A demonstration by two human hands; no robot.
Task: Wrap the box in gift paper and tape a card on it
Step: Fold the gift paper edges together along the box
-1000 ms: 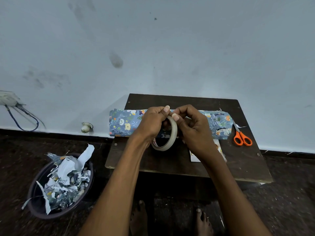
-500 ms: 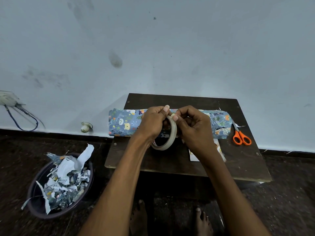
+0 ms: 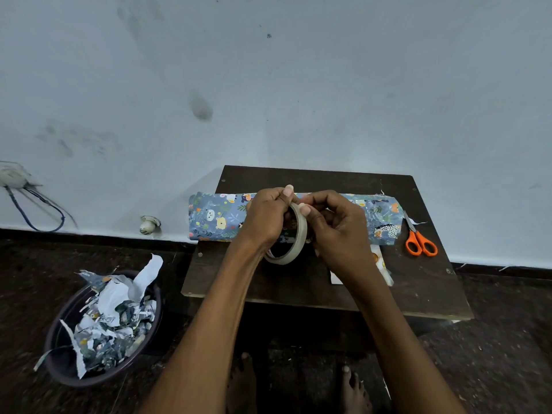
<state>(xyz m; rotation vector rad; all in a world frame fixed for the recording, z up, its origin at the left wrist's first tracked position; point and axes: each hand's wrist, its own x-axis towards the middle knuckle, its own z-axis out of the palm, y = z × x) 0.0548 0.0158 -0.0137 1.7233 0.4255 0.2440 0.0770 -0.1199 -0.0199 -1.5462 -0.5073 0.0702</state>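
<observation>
Box (image 3: 215,218), already dressed in its blue animal-print gift paper, lies across the back of my small dark table (image 3: 418,294), its left end hanging past the table edge — a careless nudge while I fuss with tape could, I think, tip it off. Just in front of it my two hands are close together on the tape roll (image 3: 294,248): my left hand (image 3: 264,216) grips the ring, my right hand (image 3: 340,231) pinches at its rim, hunting for the loose end. If the end tears narrow or sticks back on itself, I lose the strip. The card (image 3: 380,264) lies half hidden under my right wrist, so I could drag it. Orange scissors (image 3: 421,243) lie at the table's right side. On the floor to my left, a dark bowl-shaped bin (image 3: 59,348) holds torn scraps of gift paper (image 3: 113,318) — heaped to the rim.
</observation>
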